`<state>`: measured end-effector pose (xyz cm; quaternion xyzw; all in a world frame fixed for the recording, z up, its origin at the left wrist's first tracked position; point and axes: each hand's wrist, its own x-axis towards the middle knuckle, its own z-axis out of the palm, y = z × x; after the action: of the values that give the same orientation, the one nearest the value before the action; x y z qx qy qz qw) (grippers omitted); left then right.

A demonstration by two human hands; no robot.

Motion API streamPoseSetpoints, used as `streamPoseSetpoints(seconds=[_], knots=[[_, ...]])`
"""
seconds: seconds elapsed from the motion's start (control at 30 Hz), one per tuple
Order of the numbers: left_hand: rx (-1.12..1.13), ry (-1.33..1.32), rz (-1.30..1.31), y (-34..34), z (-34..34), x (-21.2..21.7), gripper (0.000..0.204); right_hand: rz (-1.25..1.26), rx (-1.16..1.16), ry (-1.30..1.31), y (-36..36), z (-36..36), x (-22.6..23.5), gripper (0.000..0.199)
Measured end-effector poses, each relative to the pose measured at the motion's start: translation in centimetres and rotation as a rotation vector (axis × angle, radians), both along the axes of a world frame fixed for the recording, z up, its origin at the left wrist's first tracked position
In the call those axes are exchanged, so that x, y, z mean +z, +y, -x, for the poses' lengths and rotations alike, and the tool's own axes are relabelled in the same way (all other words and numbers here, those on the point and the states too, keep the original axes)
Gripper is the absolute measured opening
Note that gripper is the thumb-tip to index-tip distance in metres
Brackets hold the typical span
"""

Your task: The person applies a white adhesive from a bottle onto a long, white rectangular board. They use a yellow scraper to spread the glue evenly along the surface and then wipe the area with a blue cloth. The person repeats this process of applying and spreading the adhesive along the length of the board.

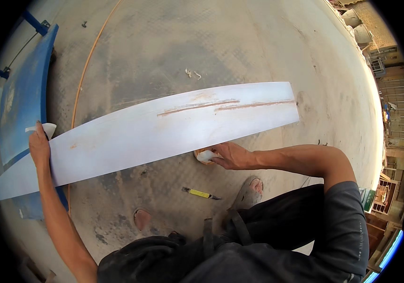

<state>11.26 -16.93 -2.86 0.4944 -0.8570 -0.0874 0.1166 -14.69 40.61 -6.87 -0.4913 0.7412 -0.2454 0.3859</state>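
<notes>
A long white board [140, 134] with a curved far edge lies across in front of me, with brownish streaks on its right half. My left hand [40, 145] is closed at the board's far edge near its left end, with a curved white piece [49, 130] sticking out from the fingers. By the near edge, right of middle, my right hand [234, 156] is closed on a small white piece [206, 156]. Around that piece shows a round orange-brown rim [197, 153], perhaps of a small container; the board and fingers partly hide it.
A blue panel [25, 94] on blue supports stands at the left, under the board's left end. An orange cord [89, 63] runs over the concrete floor. A slim yellow and black tool [201, 193] lies near my foot [249, 191]. White scraps [192, 73] lie beyond the board.
</notes>
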Motion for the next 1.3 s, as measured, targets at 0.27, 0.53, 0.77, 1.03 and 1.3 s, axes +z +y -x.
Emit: streamPoseSetpoints(seconds=[0.27,0.53,0.77,1.03,1.3], knots=[[0.016,0.064,-0.047,1.3,0.7,0.6,0.076,0.139,0.075,0.35,1.7,-2.6,-1.2,0.038],[-0.059,0.145,0.026,0.2,-0.1,-0.6,0.074,0.153,0.463,0.406,5.8,-12.9,-6.2,0.033],[-0.049,0.087,0.075,0.9,0.1,-0.5,0.074,0.026,0.475,0.575,3.6,-15.0,-7.5,0.026],[-0.003,0.052,0.04,1.7,1.0,0.4,0.071,0.172,0.474,0.236,3.8,-14.8,-10.4,0.035],[0.004,0.042,0.071,2.9,0.8,1.8,0.07,0.241,0.501,0.228,-5.0,-3.2,13.9,0.064]])
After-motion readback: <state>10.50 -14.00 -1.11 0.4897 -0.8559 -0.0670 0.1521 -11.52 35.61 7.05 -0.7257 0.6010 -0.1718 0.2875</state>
